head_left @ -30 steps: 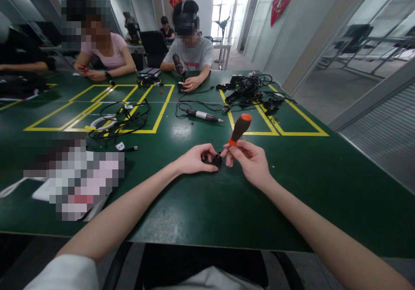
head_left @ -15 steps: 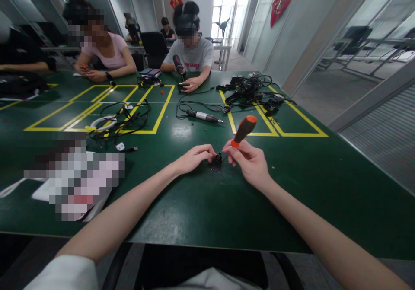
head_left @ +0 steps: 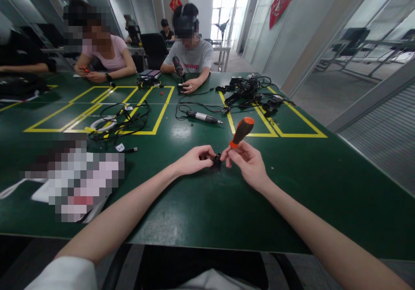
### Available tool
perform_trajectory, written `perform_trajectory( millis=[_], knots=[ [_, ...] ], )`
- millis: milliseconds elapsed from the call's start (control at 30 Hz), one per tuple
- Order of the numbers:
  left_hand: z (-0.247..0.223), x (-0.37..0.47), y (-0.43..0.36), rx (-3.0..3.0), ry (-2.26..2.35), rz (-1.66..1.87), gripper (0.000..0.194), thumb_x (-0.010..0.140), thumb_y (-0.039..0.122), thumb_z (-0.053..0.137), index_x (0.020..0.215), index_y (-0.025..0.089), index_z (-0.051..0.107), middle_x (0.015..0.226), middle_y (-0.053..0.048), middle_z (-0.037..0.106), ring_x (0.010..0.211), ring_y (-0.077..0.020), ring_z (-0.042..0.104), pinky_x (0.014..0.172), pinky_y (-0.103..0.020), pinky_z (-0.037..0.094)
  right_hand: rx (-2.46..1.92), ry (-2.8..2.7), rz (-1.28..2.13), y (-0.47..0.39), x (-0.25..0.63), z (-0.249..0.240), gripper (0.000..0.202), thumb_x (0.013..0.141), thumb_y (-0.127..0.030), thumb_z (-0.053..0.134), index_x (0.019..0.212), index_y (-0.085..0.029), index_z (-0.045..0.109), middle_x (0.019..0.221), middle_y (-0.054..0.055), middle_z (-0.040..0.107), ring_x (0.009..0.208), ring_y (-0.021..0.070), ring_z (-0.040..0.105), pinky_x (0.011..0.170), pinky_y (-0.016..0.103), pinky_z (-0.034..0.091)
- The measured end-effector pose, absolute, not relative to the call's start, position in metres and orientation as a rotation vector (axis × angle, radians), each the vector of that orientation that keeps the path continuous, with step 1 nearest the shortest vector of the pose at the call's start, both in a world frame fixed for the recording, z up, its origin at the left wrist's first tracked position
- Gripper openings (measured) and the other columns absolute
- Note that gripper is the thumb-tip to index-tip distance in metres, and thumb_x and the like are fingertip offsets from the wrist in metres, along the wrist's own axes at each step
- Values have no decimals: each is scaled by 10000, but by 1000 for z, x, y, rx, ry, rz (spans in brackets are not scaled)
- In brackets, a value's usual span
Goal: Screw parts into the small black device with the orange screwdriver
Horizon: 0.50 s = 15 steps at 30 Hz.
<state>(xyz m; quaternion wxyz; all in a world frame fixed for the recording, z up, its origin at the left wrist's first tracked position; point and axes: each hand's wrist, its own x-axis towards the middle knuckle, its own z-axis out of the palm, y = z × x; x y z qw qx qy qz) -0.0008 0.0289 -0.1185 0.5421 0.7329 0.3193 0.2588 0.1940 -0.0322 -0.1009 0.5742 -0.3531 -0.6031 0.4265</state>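
A blurred pale bundle (head_left: 89, 182) lies nearest, at left. On the green table (head_left: 168, 216), the left hand (head_left: 196, 159) pinches a small black part (head_left: 216, 164); just beside it, the right hand (head_left: 252, 164) grips a tilted orange-and-black screwdriver (head_left: 242, 132). Beyond lie looped cables (head_left: 129, 128) with an unreadable white tag (head_left: 119, 147), a corded pen-shaped tool (head_left: 202, 116) and tangled black cords (head_left: 247, 89). A co-worker's grey shirt (head_left: 204, 54) shows "assup".

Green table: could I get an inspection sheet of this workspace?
Surface: green table, yellow tape outlines.
Job's things: orange-and-dark screwdriver, handle up, tilted; small black part.
Clutter: pen-shaped tool farther back; blurred-out item at left.
Hands: right hand grips the screwdriver; left hand touches the small black part, grip partly hidden.
Cables: cable loops at left; black cable heap at right.
Surroundings: people seated across the table; glass partitions.
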Motion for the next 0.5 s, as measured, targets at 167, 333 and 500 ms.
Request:
perform_trajectory(
  millis=[167,333,500],
  knots=[
    [-119,0,29,1738,754,621,144,728,245,639,839,160,605,775,21,618,692,-118,519,653,-242,393,-855,-1447,953,-33,194,-98,381,873,-563,765,778,-198,712,659,2,657,522,108,570,524,252,499],
    [-120,-1,29,1746,760,623,123,728,234,633,821,160,602,788,19,626,700,-116,526,669,-240,404,-854,-1434,974,-32,193,-98,446,898,-607,714,745,-188,701,646,13,670,500,106,567,507,250,502],
    [-122,-1,30,1751,747,634,142,730,253,639,835,160,615,793,15,626,710,-123,527,673,-248,404,-822,-1412,1025,-31,194,-101,397,894,-590,730,865,-196,689,726,24,726,528,117,617,538,263,539]
  ],
)
